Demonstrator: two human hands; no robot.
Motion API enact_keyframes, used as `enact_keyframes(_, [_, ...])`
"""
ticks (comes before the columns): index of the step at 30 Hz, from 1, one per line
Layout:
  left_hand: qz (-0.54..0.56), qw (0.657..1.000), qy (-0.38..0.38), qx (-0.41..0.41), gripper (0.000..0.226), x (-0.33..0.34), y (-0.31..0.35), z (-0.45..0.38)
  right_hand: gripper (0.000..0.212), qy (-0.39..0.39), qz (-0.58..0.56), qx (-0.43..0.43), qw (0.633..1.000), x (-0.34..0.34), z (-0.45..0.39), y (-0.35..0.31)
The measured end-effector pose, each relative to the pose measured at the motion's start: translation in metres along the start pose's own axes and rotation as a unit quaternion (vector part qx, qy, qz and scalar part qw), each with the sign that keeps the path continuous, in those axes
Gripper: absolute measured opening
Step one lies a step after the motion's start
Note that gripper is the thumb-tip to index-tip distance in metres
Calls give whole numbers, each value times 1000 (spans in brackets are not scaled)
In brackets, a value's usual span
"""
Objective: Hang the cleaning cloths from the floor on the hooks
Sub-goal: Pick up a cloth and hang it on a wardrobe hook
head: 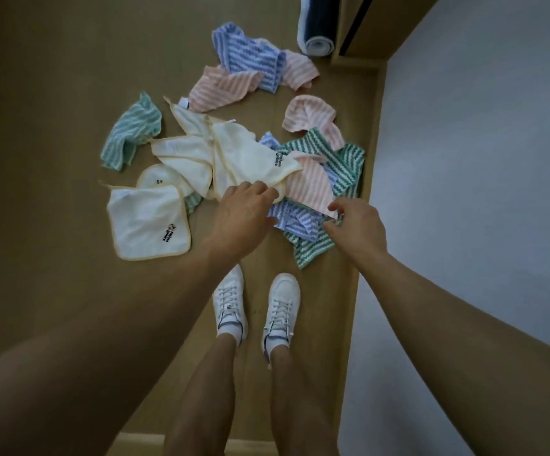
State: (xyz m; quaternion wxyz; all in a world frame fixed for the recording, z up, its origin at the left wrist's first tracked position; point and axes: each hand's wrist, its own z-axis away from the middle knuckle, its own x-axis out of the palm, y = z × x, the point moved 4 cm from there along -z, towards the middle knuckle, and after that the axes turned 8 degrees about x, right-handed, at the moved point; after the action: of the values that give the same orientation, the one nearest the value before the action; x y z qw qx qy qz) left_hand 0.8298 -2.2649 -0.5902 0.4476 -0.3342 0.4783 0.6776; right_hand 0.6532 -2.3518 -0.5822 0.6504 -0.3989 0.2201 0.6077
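Cream terry with a yellow binding makes up the crumpled cloth (234, 159) lying in the middle of the heap on the brown floor (53, 126); its near edge sits under the curled fingertips of the left hand (245, 205), which appear to touch or pinch that hem, though the grip itself is hidden behind the knuckles. Just right of it lies a pink striped cloth (313, 185), whose near corner meets the fingertips of the right hand (356, 225); finger and thumb there are bent toward each other at that corner, and whether they have closed on it cannot be told. Below both hands a blue striped cloth (295, 220) and a green striped cloth (310, 248) overlap. A flat cream cloth with a dark logo (148, 225) lies to the left, apart from the hands, and further off are a green one (132, 133), a blue one (247, 57) and more pink ones (221, 90). White sneakers (257, 311) stand near the pile, beside a pale wall (480, 159). A rolled dark mat (316, 24) lies at the top.
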Motion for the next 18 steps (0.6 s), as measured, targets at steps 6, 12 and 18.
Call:
enact_keyframes(6, [-69, 990, -9, 122, 39, 130, -16, -83, 36, 42, 34, 9, 999, 103, -94, 65])
enact_keyframes(12, [-124, 968, -9, 220, 29, 219, -20, -148, 43, 73, 119, -18, 990, 172, -168, 101])
enact_keyframes(18, [-125, 968, 13, 216, 37, 239, -26, -165, 15, 109, 125, -16, 986, 187, -187, 113])
